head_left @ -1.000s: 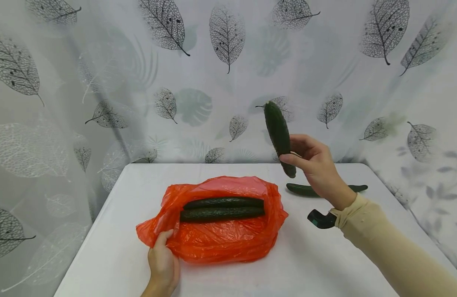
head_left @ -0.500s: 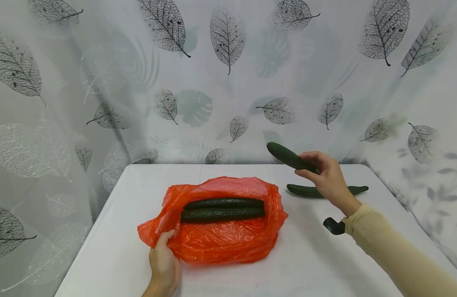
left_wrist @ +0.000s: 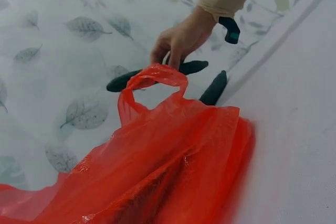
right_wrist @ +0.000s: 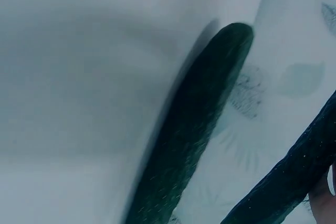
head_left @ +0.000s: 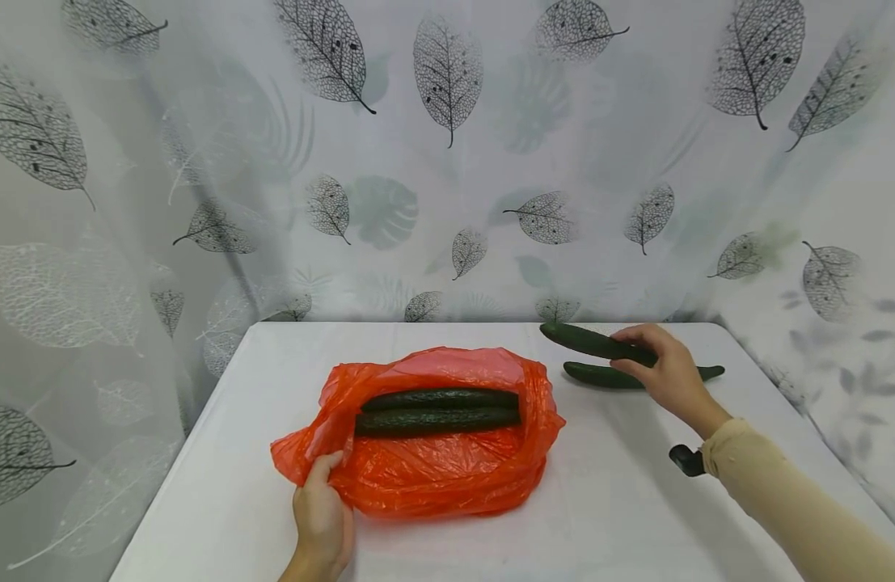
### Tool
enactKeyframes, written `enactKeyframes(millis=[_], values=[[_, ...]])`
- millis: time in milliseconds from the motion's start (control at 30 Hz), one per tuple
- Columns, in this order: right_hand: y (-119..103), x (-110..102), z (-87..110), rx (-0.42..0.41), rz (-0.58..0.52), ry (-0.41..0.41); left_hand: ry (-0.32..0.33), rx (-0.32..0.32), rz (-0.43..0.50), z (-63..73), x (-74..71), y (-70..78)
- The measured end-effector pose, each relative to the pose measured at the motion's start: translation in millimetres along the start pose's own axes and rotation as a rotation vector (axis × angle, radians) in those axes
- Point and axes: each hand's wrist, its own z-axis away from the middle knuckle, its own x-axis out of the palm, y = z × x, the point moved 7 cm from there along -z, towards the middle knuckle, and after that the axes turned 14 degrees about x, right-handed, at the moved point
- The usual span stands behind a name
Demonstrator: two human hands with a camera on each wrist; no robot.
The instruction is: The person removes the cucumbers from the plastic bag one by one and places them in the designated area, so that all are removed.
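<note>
In the head view my right hand (head_left: 669,373) grips a dark green cucumber (head_left: 588,339) between thumb and fingers, close over the back right of the table. A second cucumber (head_left: 600,375) lies on the table just in front of it, partly behind my hand. The right wrist view shows the lying cucumber (right_wrist: 194,129) and the held cucumber (right_wrist: 294,171) side by side at an angle. My left hand (head_left: 322,513) pinches the left edge of a red plastic bag (head_left: 440,477). Inside the bag's mouth rest two more cucumbers (head_left: 438,418), lying parallel.
The white table (head_left: 214,485) ends at a back edge against a leaf-patterned curtain (head_left: 389,162), which also runs along both sides. A handle loop of the bag (left_wrist: 157,72) stands up in the left wrist view. A small black device (head_left: 686,461) sits at my right wrist.
My right hand has lowered the cucumber and moved right, turning it from nearly upright to almost level beside the lying one. The left hand and the bag have stayed put.
</note>
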Motion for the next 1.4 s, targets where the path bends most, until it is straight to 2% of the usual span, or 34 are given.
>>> enactKeyframes(millis=[167, 333, 667, 900, 1167, 1400], values=[[17.6, 1.2, 5.9, 0.007, 0.102, -0.047, 0.009, -0.002, 0.016, 0.4, 0.4, -0.6], [34.0, 3.7, 12.7, -0.035, 0.187, -0.078, 0.007, -0.012, 0.013, 0.9, 0.3, -0.5], [60.8, 5.9, 19.6, -0.055, 0.274, -0.140, -0.006, -0.007, 0.015, 0.6, 1.4, -1.0], [76.0, 8.2, 25.2, -0.038, 0.302, -0.200, 0.000, -0.021, -0.020, 2.4, 1.2, -0.8], [85.1, 8.8, 28.6, -0.048, 0.311, -0.187, 0.000, -0.026, -0.033, 2.9, 0.3, -2.1], [94.8, 13.7, 26.9, 0.011, 0.288, -0.248, 0.003, -0.019, -0.035, 1.5, -0.9, -2.3]])
